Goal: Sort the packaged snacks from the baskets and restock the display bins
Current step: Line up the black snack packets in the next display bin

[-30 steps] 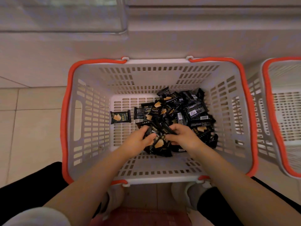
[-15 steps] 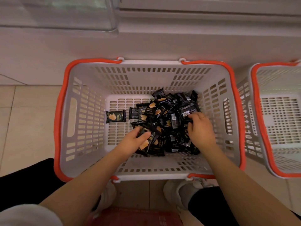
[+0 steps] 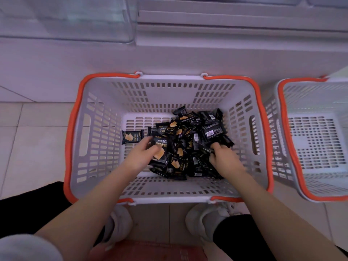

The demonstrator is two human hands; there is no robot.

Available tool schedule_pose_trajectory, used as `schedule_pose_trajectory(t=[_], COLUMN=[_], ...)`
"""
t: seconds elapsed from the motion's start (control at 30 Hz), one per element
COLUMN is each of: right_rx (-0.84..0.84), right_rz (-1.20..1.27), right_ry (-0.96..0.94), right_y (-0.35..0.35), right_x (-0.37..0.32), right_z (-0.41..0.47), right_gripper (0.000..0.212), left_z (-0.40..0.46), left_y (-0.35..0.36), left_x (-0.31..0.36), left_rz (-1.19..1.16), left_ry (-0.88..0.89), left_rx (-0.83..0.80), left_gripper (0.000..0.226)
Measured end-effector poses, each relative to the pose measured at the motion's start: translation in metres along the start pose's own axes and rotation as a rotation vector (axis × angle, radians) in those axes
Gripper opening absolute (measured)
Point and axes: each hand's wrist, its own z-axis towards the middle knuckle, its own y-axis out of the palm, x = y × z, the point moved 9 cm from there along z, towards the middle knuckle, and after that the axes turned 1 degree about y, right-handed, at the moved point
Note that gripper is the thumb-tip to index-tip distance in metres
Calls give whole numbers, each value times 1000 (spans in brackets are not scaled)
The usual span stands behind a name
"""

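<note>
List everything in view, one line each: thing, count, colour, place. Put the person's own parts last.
Basket: one, white with orange rim, centre, on the floor.
Snack packets: a pile, too many to count, black with gold print, inside that basket.
Lone packet: one, black, apart at the pile's left.
Second basket: one, white with orange rim, right edge; no packets show.
Display bin: one, clear, top left.
Floor tiles: beige, left.
Shoes: two, white, below the basket.
Left hand: grips a packet.
Right hand: fingers curled into the pile.
</note>
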Motion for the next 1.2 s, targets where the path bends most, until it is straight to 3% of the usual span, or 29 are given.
schedule_pose_trajectory(t=[0.07,0.17,0.23,0.3,0.4,0.47,0.63,0.77,0.83,0.93,1.1,1.17,1.2], right_rx=[-70,-343,-377,-380,-390,-404,-335,-308,-257,-198,-306,-165,-20], right_rz=[453,1306,1429,1431,1458,1421,877,970,994,1125,1177,1035,809], right_ry=[175,428,423,369,263,169,16,-50,-54,13,81,69,43], right_y=[3,24,20,12,1,-5,-7,-1,1,6,30,22,10], right_x=[4,-19,-34,-46,-61,-72,-88,-106,-105,-98,-85,-66,-52], right_z=[-12,-39,-48,-52,-57,-61,-66,-68,-63,-51,-31,-16,-6], right_gripper=[24,18,15,17,18,13,13,17,21,10,9,12,16], left_z=[-5,-16,-23,-29,-38,-43,-62,-68,-64,-56,-44,-36,-31], left_y=[-10,-20,-25,-31,-35,-37,-30,-4,3,8,17,14,10], left_x=[6,12,16,18,23,28,47,55,49,37,21,13,8], left_rz=[-25,-89,-132,-127,-136,-115,217,465,495,507,553,494,437], left_ry=[39,55,78,105,123,158,407,515,494,411,335,256,191], left_rx=[70,109,130,146,153,152,143,33,-17,-50,-66,-52,-39], left_gripper=[48,28,12,8,50,61,62,61,61,71,80,79,79])
